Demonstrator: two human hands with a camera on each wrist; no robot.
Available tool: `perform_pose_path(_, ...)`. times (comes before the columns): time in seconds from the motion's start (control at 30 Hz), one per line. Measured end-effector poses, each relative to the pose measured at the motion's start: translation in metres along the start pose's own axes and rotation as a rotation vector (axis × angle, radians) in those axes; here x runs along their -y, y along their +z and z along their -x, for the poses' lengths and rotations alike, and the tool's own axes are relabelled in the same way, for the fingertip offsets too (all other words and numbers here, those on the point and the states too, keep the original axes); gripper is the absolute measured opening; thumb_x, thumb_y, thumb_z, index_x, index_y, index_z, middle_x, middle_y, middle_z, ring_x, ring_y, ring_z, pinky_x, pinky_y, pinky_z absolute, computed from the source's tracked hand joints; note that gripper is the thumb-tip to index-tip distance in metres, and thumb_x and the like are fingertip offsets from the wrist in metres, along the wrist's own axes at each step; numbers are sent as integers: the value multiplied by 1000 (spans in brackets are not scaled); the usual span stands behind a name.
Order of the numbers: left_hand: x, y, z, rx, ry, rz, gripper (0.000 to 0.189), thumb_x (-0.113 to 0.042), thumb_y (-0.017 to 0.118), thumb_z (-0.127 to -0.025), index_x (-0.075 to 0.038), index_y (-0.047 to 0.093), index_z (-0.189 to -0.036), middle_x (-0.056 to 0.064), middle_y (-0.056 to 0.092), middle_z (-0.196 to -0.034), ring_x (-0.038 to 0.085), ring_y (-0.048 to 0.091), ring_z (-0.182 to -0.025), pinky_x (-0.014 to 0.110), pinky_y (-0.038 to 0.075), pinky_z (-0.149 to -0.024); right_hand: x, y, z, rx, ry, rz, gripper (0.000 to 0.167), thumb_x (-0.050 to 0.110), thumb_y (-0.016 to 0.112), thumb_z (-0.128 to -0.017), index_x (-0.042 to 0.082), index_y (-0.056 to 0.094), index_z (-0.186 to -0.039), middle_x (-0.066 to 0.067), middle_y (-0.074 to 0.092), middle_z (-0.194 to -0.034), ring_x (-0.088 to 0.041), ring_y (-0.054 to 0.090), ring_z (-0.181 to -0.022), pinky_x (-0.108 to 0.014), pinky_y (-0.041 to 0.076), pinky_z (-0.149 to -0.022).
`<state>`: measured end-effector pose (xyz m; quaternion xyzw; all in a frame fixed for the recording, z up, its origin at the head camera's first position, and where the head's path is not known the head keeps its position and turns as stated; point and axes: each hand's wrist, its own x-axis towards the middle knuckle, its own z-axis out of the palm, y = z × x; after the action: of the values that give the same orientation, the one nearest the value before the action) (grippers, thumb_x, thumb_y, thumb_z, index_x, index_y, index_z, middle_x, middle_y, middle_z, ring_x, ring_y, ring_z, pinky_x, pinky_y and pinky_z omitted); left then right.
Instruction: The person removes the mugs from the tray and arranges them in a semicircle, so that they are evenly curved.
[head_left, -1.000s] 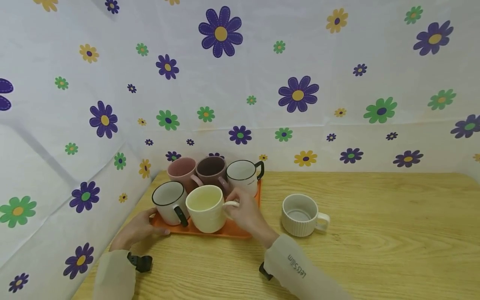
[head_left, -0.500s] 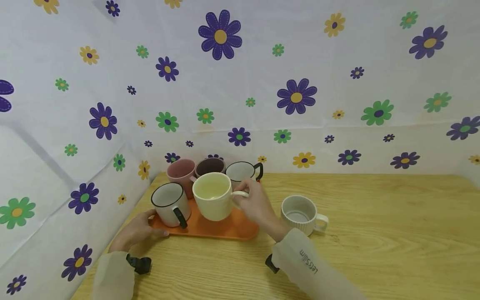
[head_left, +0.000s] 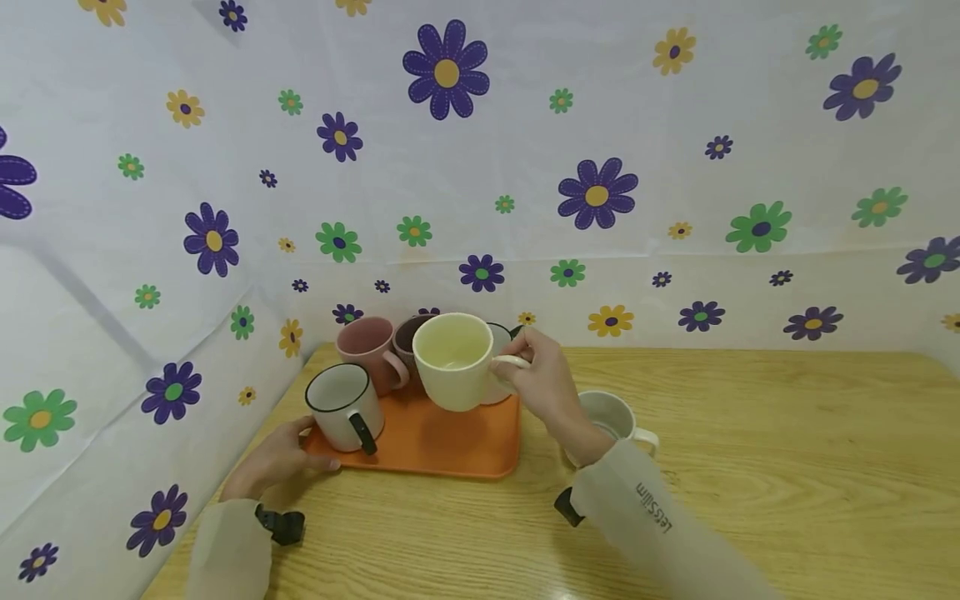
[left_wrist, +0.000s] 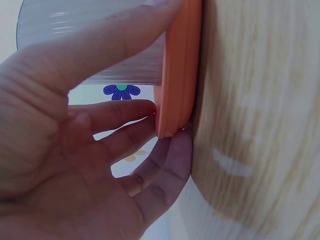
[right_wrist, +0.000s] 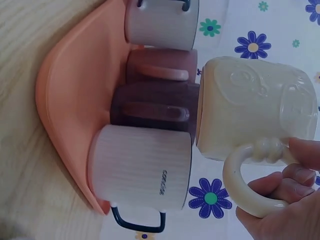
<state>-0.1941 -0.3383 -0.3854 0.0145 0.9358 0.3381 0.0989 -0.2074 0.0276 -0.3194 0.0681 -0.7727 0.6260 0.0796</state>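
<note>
My right hand [head_left: 543, 375] pinches the handle of a cream mug [head_left: 453, 367], which hangs above an orange tray [head_left: 457, 442]. Raised shapes show on the mug's side in the right wrist view. At the tray's front left corner, my left hand [head_left: 277, 458] holds the edge, thumb along the front and fingertips [left_wrist: 175, 155] at the side. Beside it on the tray stands a white mug with a black rim and handle [head_left: 341, 408]. Behind are a pink mug [head_left: 367, 350], a dark brown mug [right_wrist: 145, 107] and another white, black-handled mug [right_wrist: 145, 165], partly hidden by the cream mug in the head view.
A ribbed off-white cup [head_left: 611, 412] stands on the wooden table [head_left: 787, 467] right of the tray, partly behind my right wrist. A white cloth with printed flowers [head_left: 480, 167] hangs along the back and left sides.
My right hand has lifted the cream mug off the front of the tray and carried it up, back and to the right. My left hand stays at the tray's corner.
</note>
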Motion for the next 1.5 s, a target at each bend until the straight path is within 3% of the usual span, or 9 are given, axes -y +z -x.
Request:
perform_pose_path(0.43, -1, -1, 1, 3, -23, 13, 96, -22, 86, -83, 20, 29, -148, 41, 34, -149, 58, 31, -137, 68, 26, -111, 8, -28, -9, -31, -38, 14, 12, -2, 70, -92, 0, 58, -92, -17, 71, -95, -25, 63, -86, -29, 52, -75)
perform_pose_path(0.67, -1, 0, 1, -2, 0, 8, 94, -21, 86, -83, 21, 30, -146, 42, 36, -148, 58, 32, -137, 68, 27, -110, 6, -42, -10, -53, -52, 33, 11, -1, 69, -93, 0, 58, -95, -15, 69, -92, -20, 53, -80, -27, 44, -67)
perform_pose_path(1.13, 1, 1, 1, 3, 8, 8, 94, -20, 86, -83, 22, 30, -146, 41, 36, -148, 58, 33, -137, 68, 28, -110, 1, -68, -14, -80, -39, 44, 12, -2, 69, -92, -2, 58, -97, -10, 69, -93, -18, 52, -82, -25, 43, -68)
perform_pose_path(1.3, 1, 0, 0, 3, 10, 17, 94, -20, 86, -83, 21, 30, -147, 41, 36, -148, 58, 33, -137, 68, 28, -110, 2, -80, -13, -90, -72, 52, 12, -2, 68, -92, -4, 57, -97, -7, 68, -91, -16, 52, -80, -23, 42, -66)
perform_pose_path(1.5, 2, 0, -1, 3, 11, 16, 94, -20, 86, -83, 20, 30, -147, 41, 35, -149, 58, 31, -137, 68, 27, -111, -1, -92, -12, -109, -69, 55, 13, -2, 68, -93, -5, 56, -97, -16, 65, -106, -15, 57, -93, -20, 46, -72)
